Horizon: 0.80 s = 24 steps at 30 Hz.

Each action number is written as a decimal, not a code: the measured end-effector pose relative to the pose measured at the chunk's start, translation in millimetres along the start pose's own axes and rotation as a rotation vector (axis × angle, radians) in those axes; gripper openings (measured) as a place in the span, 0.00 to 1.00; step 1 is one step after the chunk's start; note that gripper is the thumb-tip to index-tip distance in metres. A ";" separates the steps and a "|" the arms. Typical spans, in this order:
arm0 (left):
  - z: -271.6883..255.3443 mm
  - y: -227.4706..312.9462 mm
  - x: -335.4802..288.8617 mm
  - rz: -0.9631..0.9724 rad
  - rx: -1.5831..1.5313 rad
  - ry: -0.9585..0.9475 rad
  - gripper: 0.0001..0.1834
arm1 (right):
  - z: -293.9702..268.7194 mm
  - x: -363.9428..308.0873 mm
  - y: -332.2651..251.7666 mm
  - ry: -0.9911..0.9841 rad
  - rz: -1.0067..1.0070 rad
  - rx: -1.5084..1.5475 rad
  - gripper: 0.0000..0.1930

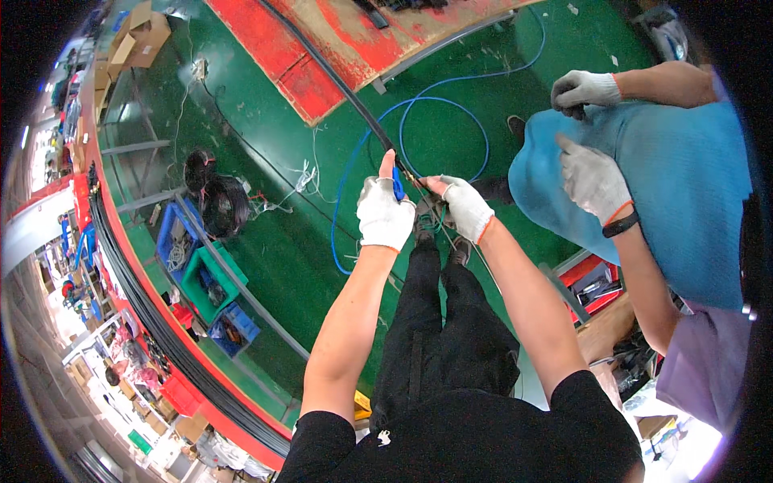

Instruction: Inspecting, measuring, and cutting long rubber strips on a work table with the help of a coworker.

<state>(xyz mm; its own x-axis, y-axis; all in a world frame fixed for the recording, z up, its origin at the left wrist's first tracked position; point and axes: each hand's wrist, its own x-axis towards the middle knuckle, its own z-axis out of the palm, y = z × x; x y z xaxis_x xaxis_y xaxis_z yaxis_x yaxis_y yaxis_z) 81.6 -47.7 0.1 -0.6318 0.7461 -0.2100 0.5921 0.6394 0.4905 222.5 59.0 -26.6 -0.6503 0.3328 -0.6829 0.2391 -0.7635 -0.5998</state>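
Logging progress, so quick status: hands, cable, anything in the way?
Left hand gripping blue tool. Right hand at end of black cable. Blue cable looped on floor beyond. Co-worker's gloved hands to the right.

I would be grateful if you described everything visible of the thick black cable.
The thick black cable is long, nearly straight and rubbery-looking. It slants from the picture's top edge over the red table to the left hand, where thinner strands show near its lower end; the exact grip is unclear.

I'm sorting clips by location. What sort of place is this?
Probably a workshop or small factory floor: a worn red table, a green plastic bin and a long bundle of black cables suggest it.
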 end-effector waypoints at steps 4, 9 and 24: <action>-8.6 3.1 3.9 -0.029 -0.006 0.007 0.47 | 22.0 -6.6 -25.3 0.078 -0.068 -0.286 0.24; -2.5 5.2 -3.0 -0.012 -0.072 0.099 0.47 | 28.7 12.0 -21.1 0.066 -0.138 -0.309 0.20; -0.3 11.5 -18.7 -0.024 -0.111 0.021 0.48 | 31.8 17.6 -12.7 0.079 -0.176 -0.247 0.17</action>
<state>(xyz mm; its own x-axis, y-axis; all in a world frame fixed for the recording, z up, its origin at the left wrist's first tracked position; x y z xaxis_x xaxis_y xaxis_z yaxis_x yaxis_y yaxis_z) 100.1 -54.3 10.0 -0.6559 0.7263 -0.2055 0.5185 0.6314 0.5766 185.0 57.0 -17.7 -0.6413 0.4977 -0.5840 0.3021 -0.5359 -0.7884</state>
